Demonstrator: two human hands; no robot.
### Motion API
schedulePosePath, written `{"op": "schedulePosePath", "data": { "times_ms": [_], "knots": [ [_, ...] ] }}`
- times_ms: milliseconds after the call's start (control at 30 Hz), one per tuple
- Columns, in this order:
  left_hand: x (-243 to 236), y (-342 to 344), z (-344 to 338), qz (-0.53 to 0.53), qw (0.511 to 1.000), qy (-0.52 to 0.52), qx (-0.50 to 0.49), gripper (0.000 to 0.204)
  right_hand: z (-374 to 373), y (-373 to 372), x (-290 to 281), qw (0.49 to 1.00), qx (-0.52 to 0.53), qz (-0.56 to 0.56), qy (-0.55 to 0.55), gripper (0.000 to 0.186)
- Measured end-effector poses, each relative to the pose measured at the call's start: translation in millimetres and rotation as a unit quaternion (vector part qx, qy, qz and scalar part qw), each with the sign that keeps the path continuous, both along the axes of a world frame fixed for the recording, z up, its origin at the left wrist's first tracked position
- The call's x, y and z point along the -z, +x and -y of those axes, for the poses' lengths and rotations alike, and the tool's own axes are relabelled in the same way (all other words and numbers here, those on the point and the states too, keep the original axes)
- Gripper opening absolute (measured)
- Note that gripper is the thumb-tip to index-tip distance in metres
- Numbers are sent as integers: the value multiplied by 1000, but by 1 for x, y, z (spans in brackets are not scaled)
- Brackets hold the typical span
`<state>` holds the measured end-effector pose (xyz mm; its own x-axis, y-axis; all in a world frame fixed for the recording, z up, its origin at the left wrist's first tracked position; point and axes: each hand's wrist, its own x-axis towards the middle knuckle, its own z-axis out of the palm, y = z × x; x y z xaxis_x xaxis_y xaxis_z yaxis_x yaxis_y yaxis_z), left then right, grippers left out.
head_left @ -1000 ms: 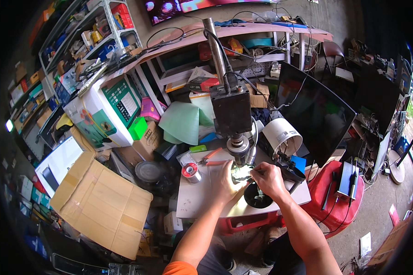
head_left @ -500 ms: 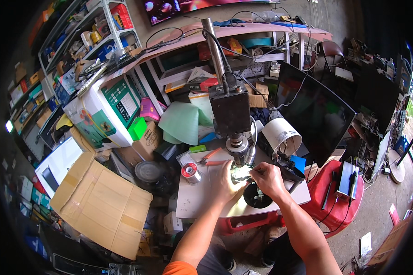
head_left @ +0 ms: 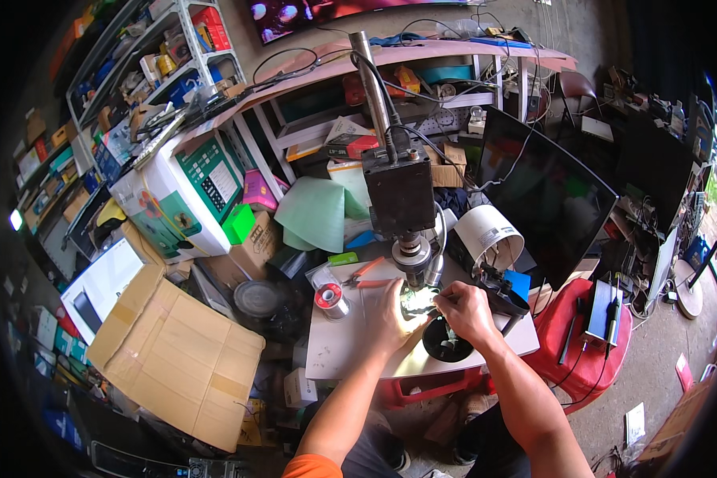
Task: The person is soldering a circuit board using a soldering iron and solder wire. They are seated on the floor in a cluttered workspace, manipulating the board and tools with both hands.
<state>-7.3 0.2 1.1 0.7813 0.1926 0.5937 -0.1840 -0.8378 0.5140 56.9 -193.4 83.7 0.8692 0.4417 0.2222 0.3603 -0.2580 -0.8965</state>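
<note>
Beneath a black microscope head [head_left: 401, 195] on a metal post, a small, brightly lit greenish-white piece [head_left: 417, 301] is held just above the table. The glare hides what kind it is. My left hand [head_left: 393, 320] grips it from the left, thumb and fingers closed around its edge. My right hand [head_left: 465, 312] is closed in a pinch at the piece's right side; whatever is between those fingertips is too small to make out. Under my right hand sits a round black bowl [head_left: 446, 344] with dark contents. Both hands are over the small white table [head_left: 334, 346].
A solder spool [head_left: 331, 300] and orange-handled pliers [head_left: 366, 273] lie left of my hands. A white cylinder [head_left: 490, 237] and a dark screen [head_left: 546, 195] stand behind right. A red stool [head_left: 570, 338] carries a blue box-shaped device [head_left: 604, 315]. Flattened cardboard [head_left: 179, 350] leans at left.
</note>
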Motion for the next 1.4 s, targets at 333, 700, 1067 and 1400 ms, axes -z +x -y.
{"op": "schedulePosePath", "data": {
  "times_ms": [333,700,1067,1400],
  "knots": [
    [0,0,1,5,1000,3,-3,101,0,1,0,1000,1,5,-2,21],
    [-5,-1,3,2,1000,-7,-1,99,-4,5,6,1000,14,-2,8,25],
    [-10,-4,7,-1,1000,-16,-10,96,-7,7,-1,999,20,-41,-13,28],
    [-6,-2,4,-1,1000,-11,1,99,-12,16,9,999,25,14,-29,25]
  ]
}}
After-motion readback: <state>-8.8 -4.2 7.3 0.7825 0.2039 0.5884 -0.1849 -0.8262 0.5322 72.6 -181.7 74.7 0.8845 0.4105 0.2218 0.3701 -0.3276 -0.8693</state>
